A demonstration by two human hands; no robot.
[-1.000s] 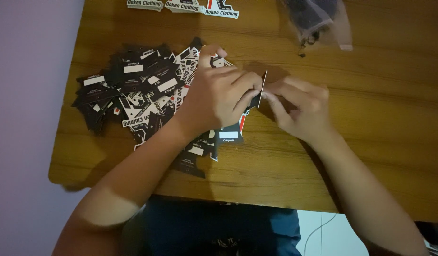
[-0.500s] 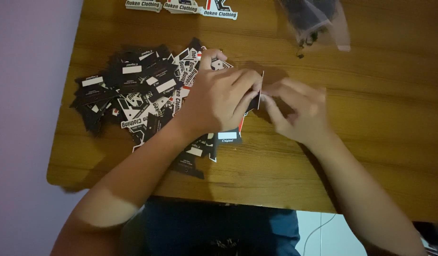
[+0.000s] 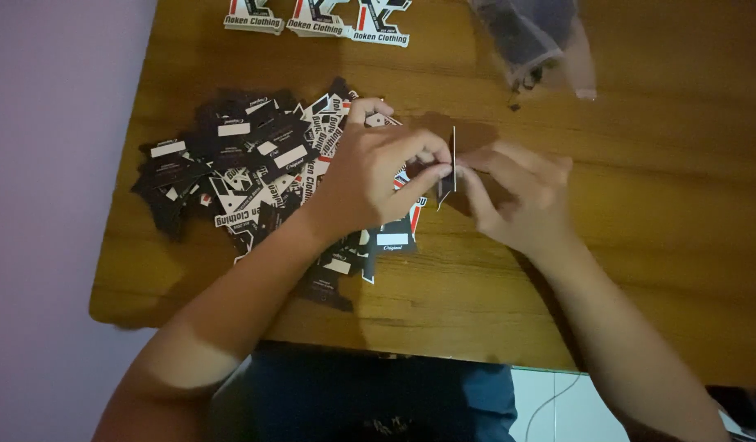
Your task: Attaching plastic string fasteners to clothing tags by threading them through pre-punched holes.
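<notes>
hands meet over the middle of a wooden table (image 3: 640,245) in the head view, the only view there is. left hand (image 3: 378,176) and right hand (image 3: 521,196) pinch one thin card tag (image 3: 452,164) between them, held on edge so that only its pale narrow side and a dark lower corner show. left thumb and forefinger are closed on the tag from its left, and the right fingertips (image 3: 468,176) press it from the right, so both hands are clamped on it; the tag stands upright just above the tabletop, between the two hands

heap of tags (image 3: 230,176), dark with white and red patches, lies spread on the table to the left, running under the left hand and wrist. row of light printed stickers (image 3: 316,20) sits at the far edge of the table. clear plastic bag (image 3: 529,37) with dark contents lies at the far right, well apart from the hands. purple wall or floor (image 3: 42,205) fills the left side, and dark blue clothing (image 3: 370,393) shows below the near table edge
</notes>
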